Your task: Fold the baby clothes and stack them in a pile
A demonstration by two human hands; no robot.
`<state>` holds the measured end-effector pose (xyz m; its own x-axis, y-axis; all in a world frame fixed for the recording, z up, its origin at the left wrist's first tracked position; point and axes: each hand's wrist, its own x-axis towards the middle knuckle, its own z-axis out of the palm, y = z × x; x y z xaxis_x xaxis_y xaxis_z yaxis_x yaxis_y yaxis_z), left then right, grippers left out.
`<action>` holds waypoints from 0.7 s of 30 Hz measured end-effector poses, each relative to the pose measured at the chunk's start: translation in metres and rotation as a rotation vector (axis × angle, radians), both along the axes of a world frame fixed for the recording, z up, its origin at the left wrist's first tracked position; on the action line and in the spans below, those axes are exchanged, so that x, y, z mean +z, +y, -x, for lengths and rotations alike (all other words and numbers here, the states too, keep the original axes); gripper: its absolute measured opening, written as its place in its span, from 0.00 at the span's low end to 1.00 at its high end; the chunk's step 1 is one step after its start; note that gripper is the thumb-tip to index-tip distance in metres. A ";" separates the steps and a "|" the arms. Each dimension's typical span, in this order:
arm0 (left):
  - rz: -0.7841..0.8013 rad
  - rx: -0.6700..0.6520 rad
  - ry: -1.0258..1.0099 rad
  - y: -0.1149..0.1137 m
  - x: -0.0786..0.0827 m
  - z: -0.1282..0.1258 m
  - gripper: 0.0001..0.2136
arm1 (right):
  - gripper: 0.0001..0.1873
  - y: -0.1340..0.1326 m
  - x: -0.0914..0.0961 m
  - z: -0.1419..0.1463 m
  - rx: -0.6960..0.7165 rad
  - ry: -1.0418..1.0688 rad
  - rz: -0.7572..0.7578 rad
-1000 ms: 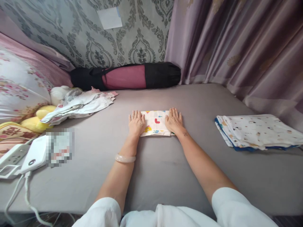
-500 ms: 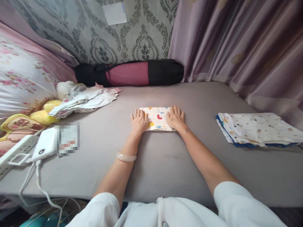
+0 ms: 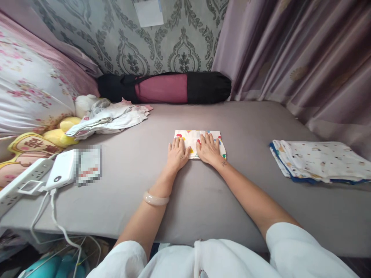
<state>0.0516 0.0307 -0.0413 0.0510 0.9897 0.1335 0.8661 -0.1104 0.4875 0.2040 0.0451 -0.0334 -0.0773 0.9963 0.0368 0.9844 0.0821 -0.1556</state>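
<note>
A folded white cloth printed with red, yellow and blue shapes lies flat on the grey bed sheet. My left hand rests on its left end, fingers spread and pointing away from me. Pressed flat on the right half is my right hand, also with fingers apart. Both palms cover part of the print. Neither hand grips the cloth.
To the right lies a stack of folded printed cloths. Loose white clothes and a yellow plush toy are at left, near a white power bank and power strip. A black and maroon long bag lies along the wall.
My right hand has shifted inward over the cloth, closer to my left hand. The cloth's visible print has changed and its right end is now uncovered. The whole view has swung slightly.
</note>
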 end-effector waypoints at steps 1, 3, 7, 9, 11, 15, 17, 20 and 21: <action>-0.036 0.023 -0.109 0.003 0.000 0.002 0.22 | 0.32 0.000 0.002 0.000 -0.001 0.001 0.018; -0.121 0.114 -0.360 0.009 0.002 0.008 0.17 | 0.32 0.002 0.008 0.002 -0.010 0.014 0.056; -0.203 0.355 -0.804 0.020 0.003 0.021 0.10 | 0.32 0.006 0.016 0.017 0.000 0.044 0.038; -0.167 0.453 -0.999 0.023 0.004 0.026 0.08 | 0.32 0.009 0.018 0.027 0.031 0.047 0.011; -0.126 0.543 -1.154 0.024 0.005 0.030 0.08 | 0.32 0.011 0.017 0.035 0.055 0.045 0.001; -0.148 0.642 -1.266 0.023 0.010 0.034 0.06 | 0.33 0.014 0.008 0.041 0.044 0.041 0.018; -0.167 0.667 -1.274 0.023 0.012 0.035 0.05 | 0.33 0.015 0.003 0.041 0.035 0.039 0.027; -0.166 0.692 -1.284 0.024 0.014 0.036 0.05 | 0.33 0.016 -0.001 0.039 0.035 0.034 0.027; -0.163 0.694 -1.288 0.024 0.014 0.036 0.05 | 0.33 0.017 -0.001 0.038 0.033 0.034 0.028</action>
